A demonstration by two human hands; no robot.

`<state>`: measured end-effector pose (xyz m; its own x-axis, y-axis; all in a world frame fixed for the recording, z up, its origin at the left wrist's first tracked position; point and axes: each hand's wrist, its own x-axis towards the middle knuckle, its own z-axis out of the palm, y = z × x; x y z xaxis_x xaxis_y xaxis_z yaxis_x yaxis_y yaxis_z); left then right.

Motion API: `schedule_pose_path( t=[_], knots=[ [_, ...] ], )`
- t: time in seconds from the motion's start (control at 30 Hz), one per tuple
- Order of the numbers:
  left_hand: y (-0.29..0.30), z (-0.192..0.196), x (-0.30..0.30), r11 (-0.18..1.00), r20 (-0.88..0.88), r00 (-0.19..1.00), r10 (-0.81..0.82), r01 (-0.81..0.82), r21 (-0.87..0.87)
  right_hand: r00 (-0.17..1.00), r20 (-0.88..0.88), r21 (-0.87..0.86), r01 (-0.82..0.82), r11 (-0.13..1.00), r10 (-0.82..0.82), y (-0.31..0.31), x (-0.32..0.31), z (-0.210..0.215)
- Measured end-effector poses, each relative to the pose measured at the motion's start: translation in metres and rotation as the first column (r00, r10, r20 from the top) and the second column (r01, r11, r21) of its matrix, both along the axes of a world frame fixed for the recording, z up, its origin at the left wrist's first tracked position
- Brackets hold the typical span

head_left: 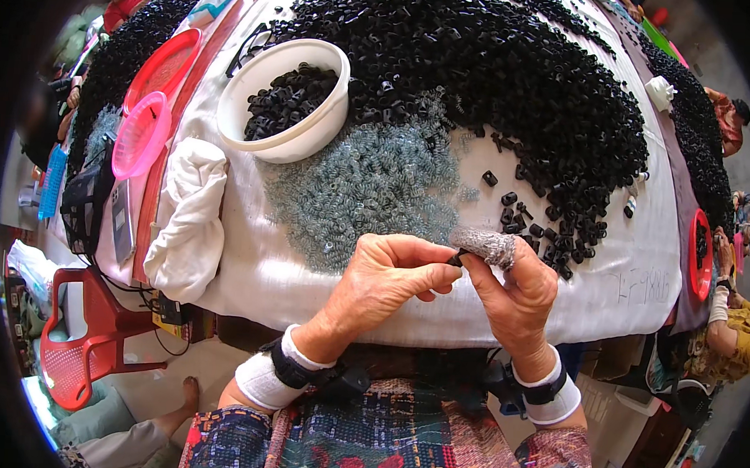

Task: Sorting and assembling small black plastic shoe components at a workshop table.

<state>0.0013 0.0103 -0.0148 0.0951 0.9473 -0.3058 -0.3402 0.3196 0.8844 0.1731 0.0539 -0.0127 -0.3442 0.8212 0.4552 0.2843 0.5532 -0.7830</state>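
My left hand (383, 280) and my right hand (519, 295) meet over the near part of the white-covered table. Between their thumbs and forefingers they pinch a small black plastic part (457, 258), mostly hidden by the fingertips. A grey knitted finger cover (485, 245) sits on a finger of my right hand. Just beyond my left hand spreads a pile of small metal springs (368, 192). Several loose black pieces (551, 233) lie past my right hand, at the edge of a large heap of black plastic parts (499, 80).
A white bowl (282, 153) of black parts stands left of the springs. Nearer lie a twisted white cloth (193, 222), a phone (123, 221) and pink and red baskets (142, 136). A red chair (103, 331) is at the left. Other people work at the sides.
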Motion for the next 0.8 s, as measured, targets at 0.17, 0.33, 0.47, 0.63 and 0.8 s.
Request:
schedule_pose_path(
  t=[0.17,0.33,0.47,0.63,0.8],
  knots=[
    [-0.0021,-0.0020,-0.0003,1.000,-0.029,0.999,0.019,-0.018,0.021,0.999,0.037,0.059,-0.015,0.998,0.013,0.0007,-0.0018,0.0017],
    [-0.0023,-0.0033,0.0004,0.999,-0.024,0.999,0.030,-0.029,0.019,0.996,0.087,0.149,-0.044,0.988,0.031,0.0005,-0.0005,-0.0020],
    [-0.0010,-0.0038,0.0011,0.999,-0.024,0.999,0.044,-0.044,-0.008,0.999,0.045,0.065,-0.001,0.998,-0.002,-0.0034,-0.0041,-0.0020],
    [-0.0027,-0.0058,-0.0001,0.999,-0.036,0.999,0.031,-0.031,-0.005,0.997,0.078,0.142,-0.018,0.990,0.007,-0.0048,-0.0025,-0.0060],
    [-0.0015,-0.0038,0.0013,0.999,-0.089,0.995,0.052,-0.052,-0.001,0.994,0.106,0.209,-0.059,0.976,0.037,-0.0028,-0.0022,-0.0046]
  ],
)
